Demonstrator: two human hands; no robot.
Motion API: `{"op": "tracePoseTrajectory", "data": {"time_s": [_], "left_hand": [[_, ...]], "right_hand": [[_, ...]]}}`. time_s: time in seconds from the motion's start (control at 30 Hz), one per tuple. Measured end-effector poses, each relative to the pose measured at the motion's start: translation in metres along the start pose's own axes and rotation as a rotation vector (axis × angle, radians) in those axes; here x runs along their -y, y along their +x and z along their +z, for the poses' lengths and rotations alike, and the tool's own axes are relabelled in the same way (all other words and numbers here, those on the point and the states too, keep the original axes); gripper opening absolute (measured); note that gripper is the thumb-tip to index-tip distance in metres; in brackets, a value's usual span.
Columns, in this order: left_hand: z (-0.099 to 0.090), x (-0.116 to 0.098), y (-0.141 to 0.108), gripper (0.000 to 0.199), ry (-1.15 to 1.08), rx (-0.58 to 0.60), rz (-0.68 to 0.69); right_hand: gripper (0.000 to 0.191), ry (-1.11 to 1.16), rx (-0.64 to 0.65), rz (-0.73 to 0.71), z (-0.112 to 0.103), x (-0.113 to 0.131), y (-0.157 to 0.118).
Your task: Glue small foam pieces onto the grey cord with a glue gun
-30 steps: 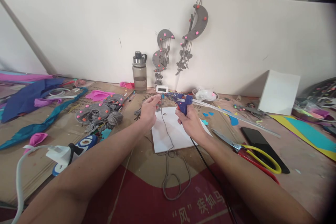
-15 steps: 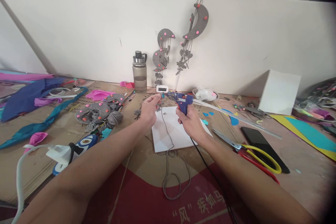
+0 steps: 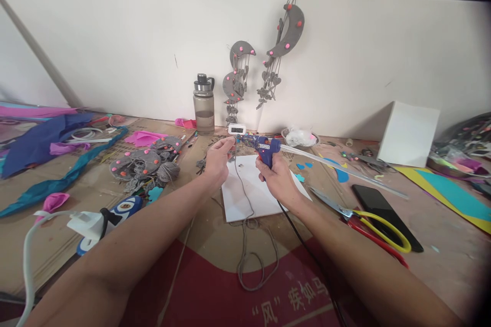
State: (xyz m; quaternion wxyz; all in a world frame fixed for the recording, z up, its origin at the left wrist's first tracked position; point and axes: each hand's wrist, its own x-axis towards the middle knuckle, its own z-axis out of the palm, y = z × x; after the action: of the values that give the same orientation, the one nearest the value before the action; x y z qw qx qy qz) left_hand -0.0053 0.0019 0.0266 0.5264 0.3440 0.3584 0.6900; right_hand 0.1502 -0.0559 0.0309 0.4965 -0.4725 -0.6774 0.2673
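Observation:
My right hand (image 3: 276,176) is wrapped round the handle of a blue glue gun (image 3: 267,149), with a long clear glue stick (image 3: 345,168) poking out of its back. The gun's nozzle points left, at the fingertips of my left hand (image 3: 218,159). Those fingers are pinched on the end of a grey cord (image 3: 242,184), beside a small blue piece at the nozzle. From there the cord hangs over a white sheet (image 3: 238,204) and loops on the cardboard below.
Scissors (image 3: 364,219) and a black phone (image 3: 385,214) lie at the right. A water bottle (image 3: 204,107) and a small digital display (image 3: 237,129) stand behind my hands. Grey felt pieces with yarn (image 3: 146,163) and a power strip (image 3: 128,208) lie at the left.
The glue gun and my right hand have shifted very slightly left, bringing the nozzle closer to my left fingertips. My left hand has hardly moved.

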Motion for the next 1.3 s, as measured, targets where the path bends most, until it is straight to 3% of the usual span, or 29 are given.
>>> {"op": "tracePoseTrajectory", "data": {"time_s": [0.23,0.47,0.53,0.6,0.7,0.87,0.97,1.03,1.13,1.3], "left_hand": [[0.0,0.0,0.0,0.026,-0.013,-0.005,-0.014],[-0.003,-0.003,0.005,0.021,-0.078,-0.033,-0.016],[-0.003,-0.003,0.007,0.021,-0.099,-0.052,-0.01],[-0.003,-0.002,0.007,0.021,-0.102,-0.053,-0.002],[-0.001,-0.001,0.005,0.02,-0.086,-0.017,0.028],[0.004,-0.002,-0.003,0.019,-0.043,0.049,0.081],[0.007,-0.002,-0.006,0.02,0.003,0.078,0.121],[0.008,-0.002,-0.007,0.019,0.057,0.096,0.173],[0.008,-0.005,-0.012,0.016,0.212,0.122,0.309],[0.011,-0.012,-0.026,0.004,0.5,0.171,0.528]], "right_hand": [[0.017,0.085,-0.029,0.049,-0.002,0.002,0.002],[0.015,0.308,0.008,0.177,-0.012,0.008,0.01],[0.013,0.121,0.004,0.285,-0.02,0.005,0.017],[0.016,-0.209,0.031,0.416,-0.029,-0.001,0.023],[0.023,-0.579,0.127,0.494,-0.037,-0.013,0.03],[0.035,-0.877,0.191,0.395,-0.041,-0.028,0.028],[0.035,-0.979,0.069,0.256,-0.041,-0.027,0.024],[0.025,-0.858,-0.043,0.122,-0.037,-0.021,0.022],[0.016,-0.376,-0.109,-0.04,-0.022,-0.006,0.019],[0.033,0.518,0.014,0.117,0.007,0.018,0.011]]}}
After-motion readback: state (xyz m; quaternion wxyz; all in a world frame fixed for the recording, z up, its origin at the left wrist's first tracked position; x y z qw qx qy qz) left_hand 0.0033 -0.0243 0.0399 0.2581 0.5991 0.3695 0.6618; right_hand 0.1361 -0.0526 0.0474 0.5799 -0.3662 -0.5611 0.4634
